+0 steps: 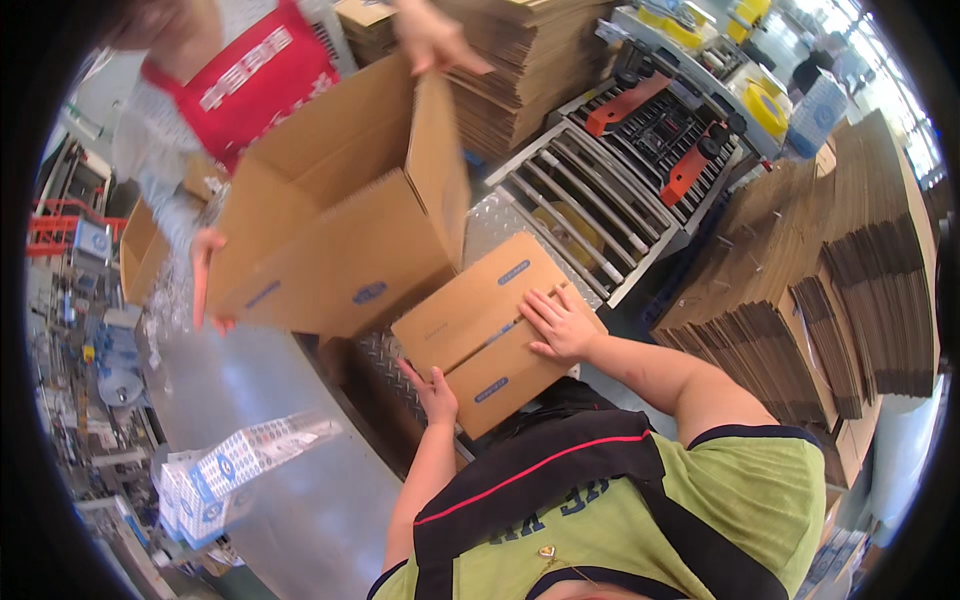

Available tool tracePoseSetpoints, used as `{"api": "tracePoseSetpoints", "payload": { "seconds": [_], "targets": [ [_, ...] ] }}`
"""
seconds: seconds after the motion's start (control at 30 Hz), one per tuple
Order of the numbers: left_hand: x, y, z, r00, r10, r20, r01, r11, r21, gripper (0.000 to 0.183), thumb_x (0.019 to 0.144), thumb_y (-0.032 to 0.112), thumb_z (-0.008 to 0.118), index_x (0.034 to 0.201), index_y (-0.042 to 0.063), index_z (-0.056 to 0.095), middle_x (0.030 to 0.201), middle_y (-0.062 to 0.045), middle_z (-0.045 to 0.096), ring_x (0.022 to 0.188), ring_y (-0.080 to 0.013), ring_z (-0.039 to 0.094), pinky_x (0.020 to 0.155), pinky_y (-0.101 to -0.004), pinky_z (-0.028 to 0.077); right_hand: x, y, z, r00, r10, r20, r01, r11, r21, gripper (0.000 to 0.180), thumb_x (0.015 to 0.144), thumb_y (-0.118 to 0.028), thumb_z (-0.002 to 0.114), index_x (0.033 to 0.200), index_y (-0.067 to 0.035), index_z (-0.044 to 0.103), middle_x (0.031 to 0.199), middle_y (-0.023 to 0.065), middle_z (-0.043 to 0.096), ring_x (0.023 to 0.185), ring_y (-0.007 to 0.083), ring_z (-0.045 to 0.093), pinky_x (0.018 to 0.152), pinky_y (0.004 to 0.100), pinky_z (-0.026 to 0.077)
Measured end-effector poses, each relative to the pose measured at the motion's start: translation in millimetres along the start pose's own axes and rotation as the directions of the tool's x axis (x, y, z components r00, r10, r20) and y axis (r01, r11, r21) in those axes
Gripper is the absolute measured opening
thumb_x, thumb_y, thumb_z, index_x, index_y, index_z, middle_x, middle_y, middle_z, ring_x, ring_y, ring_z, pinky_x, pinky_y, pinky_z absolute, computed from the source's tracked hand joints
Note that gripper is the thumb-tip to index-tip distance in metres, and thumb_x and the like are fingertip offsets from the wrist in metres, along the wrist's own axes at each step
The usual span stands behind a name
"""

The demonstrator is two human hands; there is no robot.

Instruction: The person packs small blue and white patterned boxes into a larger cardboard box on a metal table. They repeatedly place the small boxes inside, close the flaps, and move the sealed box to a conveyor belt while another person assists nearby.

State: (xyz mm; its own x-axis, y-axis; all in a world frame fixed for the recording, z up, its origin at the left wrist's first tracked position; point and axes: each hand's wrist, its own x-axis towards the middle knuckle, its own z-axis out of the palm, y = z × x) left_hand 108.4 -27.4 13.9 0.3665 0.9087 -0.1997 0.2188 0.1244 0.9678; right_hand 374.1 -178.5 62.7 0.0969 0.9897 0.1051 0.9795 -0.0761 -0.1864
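Before me lies a small brown cardboard carton [480,330], its top flaps folded in with a narrow gap between them. Blue printed marks show on its flaps. My left hand [436,397] grips the near left corner, thumb on top and fingers along the side. Flat on the top near the right end rests my right hand [559,324], fingers spread over the gap. Beyond it, a co-worker's hands [439,41] hold a larger carton [330,262], tilted with its top open. The small carton's underside is hidden.
A steel table [300,480] on the left bears blue-and-white printed packs [217,480]. The co-worker in a red apron [247,75] stands opposite. A roller conveyor [585,202] leads to a machine with orange guards [626,105]. Flattened cartons are stacked right [765,300] and behind [517,67].
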Motion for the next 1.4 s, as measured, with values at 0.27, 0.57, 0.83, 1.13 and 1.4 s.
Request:
{"api": "tracePoseSetpoints", "payload": {
  "seconds": [0.27,0.57,0.83,1.13,1.4],
  "targets": [
    [-18.1,34.0,147.7,0.982,-0.165,-0.095,0.148,0.974,-0.170,0.069,0.103,0.026,0.041,0.154,0.007,-0.002,0.155,-0.023,0.018,0.138,-0.0337,0.032,0.111,-0.0425,0.031,1.6,97.9,-26.7,0.977,0.215,0.015,-0.215,0.977,0.010,0.065,0.092,-0.050,0.049,0.147,-0.017,0.038,0.154,0.0084,0.032,0.144,0.0353,0.023,0.114,0.0618,0.015],
    [80.2,90.6,455.3,0.980,-0.142,-0.142,0.122,0.982,-0.146,0.068,0.104,0.026,0.038,0.154,0.006,-0.003,0.156,-0.025,0.013,0.139,-0.0361,0.031,0.111,-0.0434,0.031,35.5,335.0,-70.2,0.903,0.429,0.020,-0.428,0.903,-0.041,0.061,0.093,-0.060,0.041,0.146,-0.031,0.038,0.158,0.0066,0.024,0.146,0.0380,0.013,0.108,0.0738,0.008],
    [182.9,120.3,607.8,0.988,0.003,0.152,0.024,0.984,-0.175,0.065,0.104,0.024,0.040,0.154,0.007,0.002,0.157,-0.023,0.018,0.141,-0.0323,0.029,0.114,-0.0395,0.026,49.6,499.6,-101.9,0.759,0.648,-0.061,-0.651,0.757,-0.061,0.054,0.095,-0.055,0.037,0.145,-0.033,0.041,0.156,0.0047,0.030,0.145,0.0353,0.019,0.109,0.0718,0.008],
    [40.9,-6.0,472.7,0.582,-0.327,0.745,0.380,0.919,0.106,0.032,0.102,0.034,0.050,0.102,0.004,0.061,0.082,0.000,0.057,0.078,-0.0103,0.053,0.073,-0.0258,0.045,25.1,586.9,-100.6,0.668,0.625,-0.405,-0.694,0.720,-0.033,0.042,0.096,-0.036,0.046,0.134,-0.018,0.051,0.141,0.0095,0.045,0.137,0.0373,0.030,0.113,0.0553,0.023],
    [-7.1,-124.6,214.2,0.669,-0.521,0.530,0.088,0.764,0.639,0.036,0.096,0.030,0.060,0.113,-0.001,0.061,0.085,-0.004,0.065,0.078,-0.0103,0.059,0.070,-0.0249,0.048,-138.1,373.9,-35.1,0.603,0.617,-0.506,-0.505,0.786,0.357,0.025,0.086,-0.014,0.060,0.110,-0.005,0.062,0.103,0.0172,0.060,0.103,0.0366,0.054,0.094,0.0456,0.044]
  ]
}}
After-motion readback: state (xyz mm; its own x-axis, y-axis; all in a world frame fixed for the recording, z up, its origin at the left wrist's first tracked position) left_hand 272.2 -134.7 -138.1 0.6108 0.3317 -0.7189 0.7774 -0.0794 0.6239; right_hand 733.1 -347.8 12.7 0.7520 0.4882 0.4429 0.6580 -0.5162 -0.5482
